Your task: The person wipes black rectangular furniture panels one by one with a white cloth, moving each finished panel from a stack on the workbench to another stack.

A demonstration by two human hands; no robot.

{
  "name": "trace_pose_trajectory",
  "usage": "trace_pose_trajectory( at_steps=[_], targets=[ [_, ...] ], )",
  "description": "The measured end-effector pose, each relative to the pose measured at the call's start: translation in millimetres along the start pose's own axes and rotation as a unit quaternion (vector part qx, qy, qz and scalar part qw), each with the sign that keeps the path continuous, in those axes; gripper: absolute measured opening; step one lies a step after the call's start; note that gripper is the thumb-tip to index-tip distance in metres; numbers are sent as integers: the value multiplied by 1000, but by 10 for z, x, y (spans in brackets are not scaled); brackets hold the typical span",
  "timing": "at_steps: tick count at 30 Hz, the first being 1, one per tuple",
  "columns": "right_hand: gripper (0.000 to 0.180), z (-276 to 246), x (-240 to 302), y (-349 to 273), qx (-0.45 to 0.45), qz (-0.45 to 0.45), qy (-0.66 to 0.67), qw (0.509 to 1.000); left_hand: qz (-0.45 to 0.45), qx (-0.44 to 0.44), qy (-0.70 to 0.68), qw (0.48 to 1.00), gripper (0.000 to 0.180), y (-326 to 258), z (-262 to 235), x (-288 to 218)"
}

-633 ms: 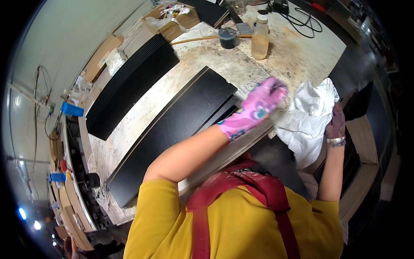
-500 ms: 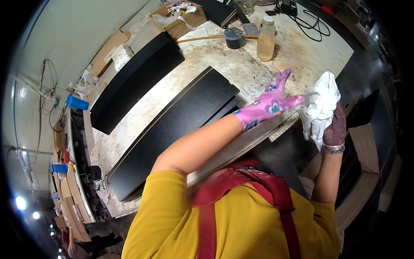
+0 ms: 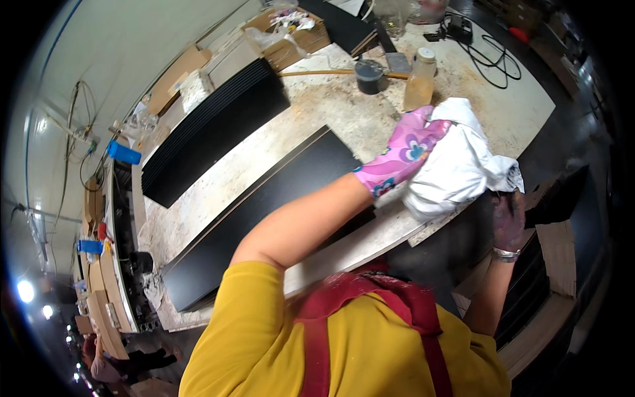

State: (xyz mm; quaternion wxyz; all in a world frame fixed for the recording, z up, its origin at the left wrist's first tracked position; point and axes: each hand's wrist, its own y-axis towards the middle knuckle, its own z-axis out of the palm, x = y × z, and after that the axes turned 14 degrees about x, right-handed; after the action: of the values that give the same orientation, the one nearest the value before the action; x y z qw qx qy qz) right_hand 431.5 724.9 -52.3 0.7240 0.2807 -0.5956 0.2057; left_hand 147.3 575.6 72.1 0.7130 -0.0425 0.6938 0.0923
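A white cloth [image 3: 456, 165] is stretched between my two hands above the right part of the table. My left hand [image 3: 403, 152], in a pink flowered glove, pinches its upper left edge. My right hand [image 3: 508, 221], in a dark purple glove, grips the cloth's lower right end, past the table's edge. Beneath my left forearm lies a stack of black panels [image 3: 264, 205] with a brown edge showing. Just beyond my left hand stands a bottle of yellowish liquid [image 3: 420, 83] with a pale lid.
A second stack of black panels [image 3: 215, 129] lies farther left on the stained table [image 3: 317, 99]. At the back are a small dark tub [image 3: 368, 76], a cardboard box [image 3: 297, 49] and a coiled black cable [image 3: 493, 63]. Cardboard and dark panels [image 3: 555, 258] stand at the right.
My left hand has gone from spread fingers to gripping the cloth. The cloth, bunched in my right hand before, is now spread out leftward. My right hand has lowered slightly.
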Motion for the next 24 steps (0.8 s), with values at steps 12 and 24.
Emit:
trace_pose_trajectory(
  at_steps=[12, 24],
  targets=[
    [47, 1270, 386, 683, 54, 148, 343, 926, 27, 89, 345, 934, 46, 349, -904, -102],
    [65, 2234, 307, 2389, 169, -238, -598, 747, 19, 127, 505, 853, 80, 1313, -1663, 1071]
  ],
)
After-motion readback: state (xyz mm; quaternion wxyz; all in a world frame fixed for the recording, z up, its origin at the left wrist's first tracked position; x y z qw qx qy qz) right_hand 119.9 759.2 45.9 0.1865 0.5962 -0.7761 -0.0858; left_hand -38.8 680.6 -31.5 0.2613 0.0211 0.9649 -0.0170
